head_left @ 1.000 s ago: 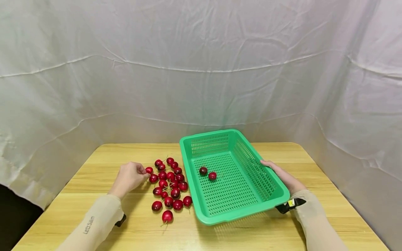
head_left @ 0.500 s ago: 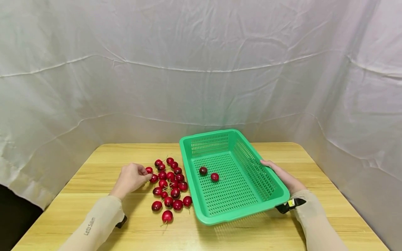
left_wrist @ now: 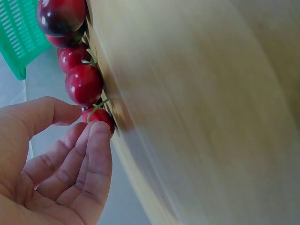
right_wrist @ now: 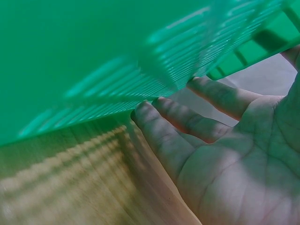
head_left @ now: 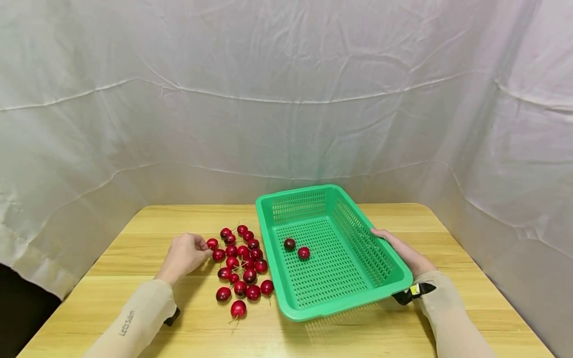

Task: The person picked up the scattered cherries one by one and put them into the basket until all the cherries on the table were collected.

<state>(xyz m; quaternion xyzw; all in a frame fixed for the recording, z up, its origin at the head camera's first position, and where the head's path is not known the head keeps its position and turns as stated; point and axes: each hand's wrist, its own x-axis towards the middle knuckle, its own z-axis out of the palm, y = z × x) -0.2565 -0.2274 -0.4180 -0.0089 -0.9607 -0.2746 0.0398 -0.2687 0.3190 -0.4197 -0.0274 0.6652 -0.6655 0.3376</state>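
Note:
My left hand [head_left: 184, 253] is at the left edge of a loose group of dark red cherries [head_left: 249, 276] on the wooden table. In the left wrist view, thumb and fingertips [left_wrist: 99, 127] pinch at the green stem of a cherry [left_wrist: 106, 120], which is partly hidden behind them. My right hand [head_left: 405, 251] holds a green perforated basket [head_left: 331, 278] by its right side, thumb at the rim and fingers [right_wrist: 161, 129] extended against the underside. The basket sits tilted, its near right part raised off the table. Inside it lie a darker cherry [head_left: 289, 243] and a redder one [head_left: 304, 253].
The light wooden table [head_left: 130, 248] reaches back to a pale hanging cloth [head_left: 286, 124] that encloses it behind and at the sides. One cherry [head_left: 238, 309] lies nearer to me than the group. The basket's left rim stands close beside the cherries.
My left hand shifts only slightly at the same cherry, which has edged a little. The redder cherry in the basket has rolled right and partly back. My right hand and the basket stay still.

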